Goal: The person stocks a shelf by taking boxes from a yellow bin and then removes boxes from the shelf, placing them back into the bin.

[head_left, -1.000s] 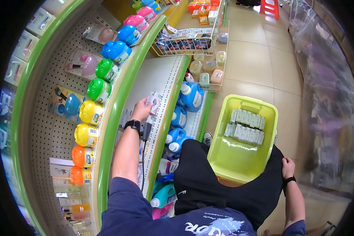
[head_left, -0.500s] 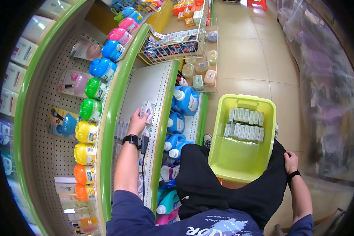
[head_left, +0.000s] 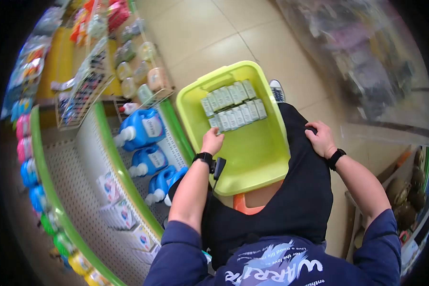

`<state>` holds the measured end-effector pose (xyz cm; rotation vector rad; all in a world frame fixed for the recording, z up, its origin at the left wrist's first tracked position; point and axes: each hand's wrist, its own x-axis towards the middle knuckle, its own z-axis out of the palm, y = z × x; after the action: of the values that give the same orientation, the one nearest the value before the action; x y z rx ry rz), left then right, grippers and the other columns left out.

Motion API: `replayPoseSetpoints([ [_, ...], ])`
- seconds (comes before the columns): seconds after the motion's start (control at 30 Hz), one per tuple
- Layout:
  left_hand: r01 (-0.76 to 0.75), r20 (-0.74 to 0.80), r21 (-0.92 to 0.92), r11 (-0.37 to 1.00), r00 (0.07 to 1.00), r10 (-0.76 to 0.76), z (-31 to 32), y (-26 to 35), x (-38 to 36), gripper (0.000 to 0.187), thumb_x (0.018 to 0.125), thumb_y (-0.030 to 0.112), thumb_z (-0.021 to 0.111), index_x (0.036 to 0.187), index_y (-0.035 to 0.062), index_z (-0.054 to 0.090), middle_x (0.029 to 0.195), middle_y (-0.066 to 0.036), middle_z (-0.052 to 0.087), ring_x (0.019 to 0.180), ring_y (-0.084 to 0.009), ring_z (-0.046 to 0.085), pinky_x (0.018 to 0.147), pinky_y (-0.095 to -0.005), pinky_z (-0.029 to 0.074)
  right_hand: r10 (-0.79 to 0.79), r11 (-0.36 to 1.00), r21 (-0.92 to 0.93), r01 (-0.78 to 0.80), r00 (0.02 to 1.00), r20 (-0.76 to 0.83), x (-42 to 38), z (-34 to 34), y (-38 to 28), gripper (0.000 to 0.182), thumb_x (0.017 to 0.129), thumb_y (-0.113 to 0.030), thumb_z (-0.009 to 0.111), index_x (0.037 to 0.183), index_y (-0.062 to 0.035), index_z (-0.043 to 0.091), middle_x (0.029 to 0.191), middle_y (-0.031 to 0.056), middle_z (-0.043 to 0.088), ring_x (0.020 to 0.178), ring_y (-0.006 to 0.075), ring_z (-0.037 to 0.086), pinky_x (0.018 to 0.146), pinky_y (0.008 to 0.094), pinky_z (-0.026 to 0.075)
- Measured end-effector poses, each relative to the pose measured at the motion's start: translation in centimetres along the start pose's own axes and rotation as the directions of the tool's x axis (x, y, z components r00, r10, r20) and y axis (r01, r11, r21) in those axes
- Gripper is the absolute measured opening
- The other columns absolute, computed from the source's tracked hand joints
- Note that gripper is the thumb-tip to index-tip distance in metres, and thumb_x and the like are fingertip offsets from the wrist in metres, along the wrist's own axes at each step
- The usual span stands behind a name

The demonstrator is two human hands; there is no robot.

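Inside the yellow-green tub [head_left: 252,167], my left hand [head_left: 213,141] is closed at the near-left end of two rows of small white boxes [head_left: 238,116]. Its fingertips are on a small box [head_left: 214,122] at the end of the nearer row, partly hidden by the fingers. A black watch and a small dark device with a cable are on that wrist. My right hand [head_left: 321,138] rests on my right knee, holding nothing, its thumb apart from the fingers.
On the left, a shelf [head_left: 114,162] with a green edge holds small packaged boxes [head_left: 119,214]. Blue detergent bottles [head_left: 150,159] stand below it. A wire basket [head_left: 83,90] hangs farther off. An orange stool [head_left: 248,204] shows under the tub. Plastic sheeting [head_left: 362,62] covers goods at right.
My left hand has moved from the shelf into the tub, to the end of the box row. The view has turned. My right hand has shifted on my knee, its fingers less curled.
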<state>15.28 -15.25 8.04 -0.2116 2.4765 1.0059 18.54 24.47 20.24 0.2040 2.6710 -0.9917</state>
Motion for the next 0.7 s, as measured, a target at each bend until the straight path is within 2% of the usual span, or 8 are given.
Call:
replayPoseSetpoints([
  [0.03, 0.275, 0.016, -0.116, 0.955, 0.961, -0.275, 2.3, -1.7, 2.0, 0.050, 0.078, 0.019, 0.068, 0.119, -0.0049, 0.054, 0.119, -0.023, 0.059, 0.109, -0.0337, 0.058, 0.093, -0.0381, 0.046, -0.018, 1.000, 0.025, 0.018, 1.000, -0.003, 0.3, -0.1, 0.4, 0.031, 0.078, -0.027, 0.059, 0.096, -0.0033, 0.067, 0.097, 0.0178, 0.063, 0.094, 0.0348, 0.058, 0.085, 0.0401, 0.046],
  [0.13, 0.392, -0.038, -0.089, 0.915, 0.917, -0.397, 6.7, -4.3, 5.2, 0.062, 0.078, 0.024, 0.070, 0.125, -0.0093, 0.048, 0.122, -0.027, 0.056, 0.113, -0.0325, 0.057, 0.095, -0.0370, 0.044, 0.001, 1.000, 0.027, -0.002, 1.000, 0.022, 0.3, -0.6, 1.0, 0.030, 0.077, -0.023, 0.060, 0.098, -0.0018, 0.065, 0.102, 0.0172, 0.061, 0.099, 0.0347, 0.056, 0.089, 0.0389, 0.044],
  [0.23, 0.358, -0.039, -0.285, 0.889, 0.923, -0.384, 9.6, -6.3, 8.2, 0.064, 0.084, 0.022, 0.067, 0.131, -0.0108, 0.040, 0.125, -0.027, 0.053, 0.113, -0.0300, 0.055, 0.094, -0.0358, 0.043, 0.031, 0.996, 0.084, -0.037, 0.997, 0.072, 0.7, -1.5, 0.6, 0.031, 0.077, -0.020, 0.060, 0.100, 0.0001, 0.062, 0.107, 0.0186, 0.058, 0.103, 0.0351, 0.055, 0.093, 0.0377, 0.042],
  [0.27, 0.334, 0.052, -0.517, 0.788, 0.931, -0.361, 10.3, -7.5, 9.4, 0.059, 0.084, 0.021, 0.067, 0.127, -0.0113, 0.043, 0.124, -0.023, 0.055, 0.112, -0.0280, 0.055, 0.094, -0.0349, 0.042, 0.034, 0.992, 0.121, -0.044, 0.996, 0.081, 1.0, -1.6, 0.5, 0.032, 0.077, -0.020, 0.060, 0.102, 0.0002, 0.062, 0.109, 0.0189, 0.057, 0.104, 0.0350, 0.055, 0.094, 0.0376, 0.042],
  [0.5, 0.344, 0.039, -0.537, 0.770, 0.922, -0.385, 11.7, -9.7, 10.7, 0.043, 0.086, 0.018, 0.065, 0.117, -0.0078, 0.052, 0.112, -0.018, 0.063, 0.096, -0.0252, 0.062, 0.083, -0.0348, 0.048, 0.012, 0.986, 0.162, -0.038, 0.987, 0.158, 1.8, -2.0, 0.1, 0.033, 0.076, -0.016, 0.059, 0.105, 0.0006, 0.060, 0.113, 0.0190, 0.055, 0.107, 0.0349, 0.053, 0.095, 0.0373, 0.040],
  [0.6, 0.339, -0.080, -0.263, 0.903, 0.925, -0.370, 10.1, -8.7, 10.0, 0.052, 0.085, 0.029, 0.063, 0.117, -0.0108, 0.052, 0.113, -0.030, 0.060, 0.107, -0.0366, 0.059, 0.090, -0.0409, 0.046, 0.024, 0.983, 0.175, -0.049, 0.990, 0.142, 1.5, -2.0, 0.1, 0.032, 0.077, -0.015, 0.058, 0.106, 0.0002, 0.061, 0.113, 0.0195, 0.056, 0.107, 0.0353, 0.053, 0.097, 0.0375, 0.039],
  [0.67, 0.381, 0.119, -0.254, 0.889, 0.924, -0.362, 5.1, -3.4, 7.8, 0.050, 0.086, 0.035, 0.059, 0.115, -0.0046, 0.054, 0.105, -0.026, 0.063, 0.094, -0.0359, 0.063, 0.082, -0.0433, 0.049, -0.013, 0.982, 0.190, -0.012, 0.992, 0.127, 1.1, -1.8, 0.1, 0.031, 0.079, -0.014, 0.058, 0.106, 0.0010, 0.061, 0.111, 0.0174, 0.058, 0.106, 0.0308, 0.055, 0.096, 0.0354, 0.039],
  [0.7, 0.208, -0.038, -0.274, 0.939, 0.973, -0.226, 4.9, -4.5, 6.9, 0.046, 0.087, 0.034, 0.059, 0.115, -0.0015, 0.054, 0.101, -0.024, 0.064, 0.088, -0.0350, 0.063, 0.077, -0.0435, 0.050, -0.007, 0.973, 0.232, -0.017, 0.995, 0.101, 0.7, -1.1, 0.4, 0.029, 0.080, -0.013, 0.057, 0.105, 0.0015, 0.061, 0.110, 0.0150, 0.058, 0.105, 0.0261, 0.055, 0.095, 0.0337, 0.040],
])
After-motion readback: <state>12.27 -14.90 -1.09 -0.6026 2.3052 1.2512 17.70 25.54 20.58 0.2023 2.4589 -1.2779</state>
